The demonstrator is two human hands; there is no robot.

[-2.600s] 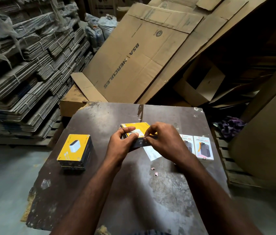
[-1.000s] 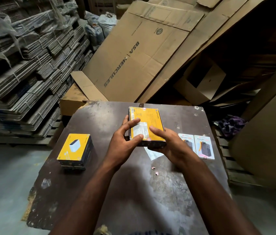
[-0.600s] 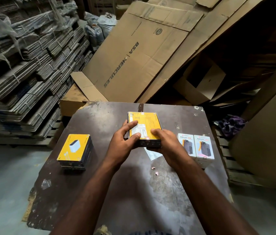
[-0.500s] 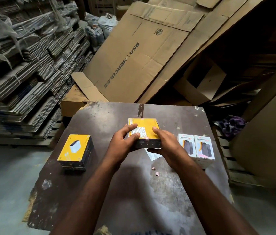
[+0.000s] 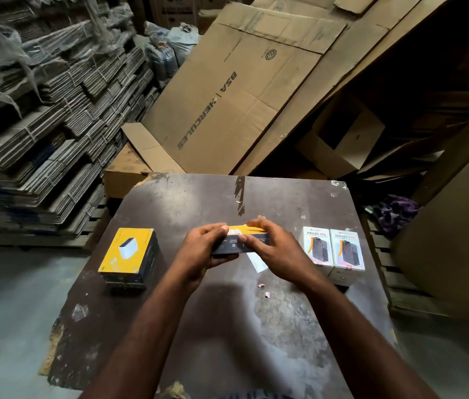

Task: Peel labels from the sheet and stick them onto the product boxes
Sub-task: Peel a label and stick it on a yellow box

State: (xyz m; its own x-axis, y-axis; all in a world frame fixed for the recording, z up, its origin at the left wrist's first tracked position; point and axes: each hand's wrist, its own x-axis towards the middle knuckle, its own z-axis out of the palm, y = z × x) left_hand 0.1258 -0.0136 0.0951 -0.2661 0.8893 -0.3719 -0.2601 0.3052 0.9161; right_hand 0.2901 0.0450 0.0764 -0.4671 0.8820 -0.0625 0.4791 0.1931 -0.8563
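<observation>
Both my hands hold a yellow product box (image 5: 240, 240) over the middle of the dark table (image 5: 227, 326), tilted so that its dark side faces me. My left hand (image 5: 201, 249) grips its left end, thumb on top near a white label. My right hand (image 5: 273, 249) grips the right end, fingers curled over the far edge. A white label sheet (image 5: 257, 262) lies on the table beneath my right hand, mostly hidden.
A stack of yellow boxes (image 5: 129, 254) stands at the table's left. Two white "Halley 20K" boxes (image 5: 332, 250) stand at the right. Small paper scraps (image 5: 263, 289) lie near the middle. Flattened cartons (image 5: 227, 90) lean behind the table; bundled cardboard (image 5: 40, 125) is piled at left.
The yellow box has tipped from its labelled yellow face up towards me to nearly flat, dark side facing me. Both hands kept hold and lowered it slightly.
</observation>
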